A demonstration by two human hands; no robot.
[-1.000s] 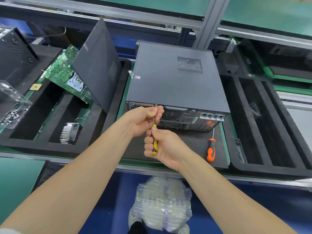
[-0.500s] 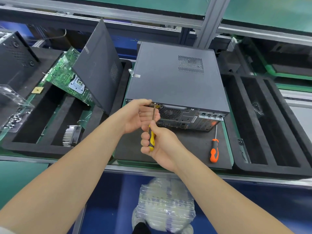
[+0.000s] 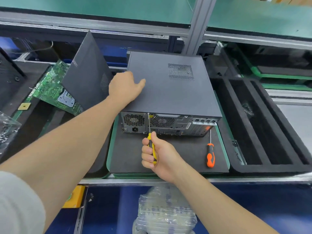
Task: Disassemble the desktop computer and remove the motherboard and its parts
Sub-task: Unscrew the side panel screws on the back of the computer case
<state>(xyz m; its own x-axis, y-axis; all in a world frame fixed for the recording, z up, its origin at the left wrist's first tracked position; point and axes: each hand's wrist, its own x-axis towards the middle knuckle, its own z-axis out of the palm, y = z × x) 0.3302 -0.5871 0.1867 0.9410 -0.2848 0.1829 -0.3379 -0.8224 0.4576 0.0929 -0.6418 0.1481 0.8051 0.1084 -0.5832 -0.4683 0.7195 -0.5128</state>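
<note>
A dark grey desktop computer (image 3: 168,88) lies flat on a black foam mat (image 3: 177,157), its rear ports facing me. My left hand (image 3: 125,89) rests on the top cover near its left edge, thumb spread out on the panel; its fingers drop over the side and are hidden. My right hand (image 3: 157,152) grips a yellow-handled screwdriver (image 3: 151,141) upright in front of the rear panel, the tip reaching the top edge beside the power supply fan grille.
An orange-handled screwdriver (image 3: 210,154) lies on the mat at the right. In the left foam tray (image 3: 25,125) a green motherboard (image 3: 54,88) and a removed grey side panel (image 3: 86,71) lean. A black slotted tray (image 3: 263,125) sits at the right. A plastic-wrapped bundle (image 3: 165,211) lies below the bench.
My left hand left the rear-panel screw spot and moved up onto the top cover's left edge. The right hand keeps the yellow screwdriver, now a bit lower and farther from the panel.
</note>
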